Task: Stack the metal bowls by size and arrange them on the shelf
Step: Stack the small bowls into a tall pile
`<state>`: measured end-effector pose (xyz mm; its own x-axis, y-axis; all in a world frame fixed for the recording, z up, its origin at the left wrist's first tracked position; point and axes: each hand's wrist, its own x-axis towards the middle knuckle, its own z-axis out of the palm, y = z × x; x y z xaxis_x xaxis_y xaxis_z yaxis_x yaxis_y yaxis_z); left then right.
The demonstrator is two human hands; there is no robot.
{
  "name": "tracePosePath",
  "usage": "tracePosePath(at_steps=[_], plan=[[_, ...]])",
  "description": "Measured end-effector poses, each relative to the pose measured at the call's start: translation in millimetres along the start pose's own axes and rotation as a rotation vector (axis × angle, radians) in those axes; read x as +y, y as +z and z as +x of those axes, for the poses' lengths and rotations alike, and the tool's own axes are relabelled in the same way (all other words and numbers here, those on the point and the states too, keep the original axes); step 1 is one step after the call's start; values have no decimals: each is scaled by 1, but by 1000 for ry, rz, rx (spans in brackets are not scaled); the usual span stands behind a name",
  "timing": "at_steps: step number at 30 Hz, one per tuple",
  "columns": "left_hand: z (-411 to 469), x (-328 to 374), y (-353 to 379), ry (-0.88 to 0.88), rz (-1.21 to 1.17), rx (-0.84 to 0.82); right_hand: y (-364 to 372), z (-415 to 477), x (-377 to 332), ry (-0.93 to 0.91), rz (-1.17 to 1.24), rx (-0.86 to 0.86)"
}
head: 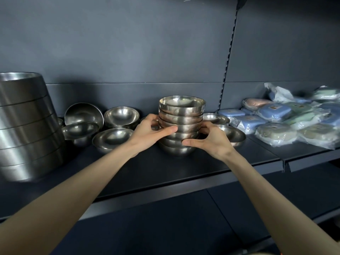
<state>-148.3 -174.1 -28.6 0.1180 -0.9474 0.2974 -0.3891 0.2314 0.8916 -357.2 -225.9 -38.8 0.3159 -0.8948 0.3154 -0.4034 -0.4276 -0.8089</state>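
A stack of small metal bowls (181, 126) stands upright near the middle of the dark shelf (165, 172), the bowls shiny and nested rims up, and the left hand (147, 129) and the right hand (209, 138) grip it from both sides. Loose bowls (113, 138) of the same kind lie on its left and just on its right, toward the back edge, one of them tilted. At the left end stands a tall stack of large bowls (27, 126), wider at the bottom.
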Motion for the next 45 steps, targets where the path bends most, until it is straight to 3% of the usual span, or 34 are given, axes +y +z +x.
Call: tracePosePath(at_steps=[11, 34, 45], plan=[[-14, -6, -10, 18, -45, 28, 15, -8, -2, -2, 128, -1], [-14, -3, -9, -13, -92, -30, 17, -11, 4, 38, 134, -18], [-24, 6, -5, -38, -132, 25, 15, -15, -2, 29, 123, -21]])
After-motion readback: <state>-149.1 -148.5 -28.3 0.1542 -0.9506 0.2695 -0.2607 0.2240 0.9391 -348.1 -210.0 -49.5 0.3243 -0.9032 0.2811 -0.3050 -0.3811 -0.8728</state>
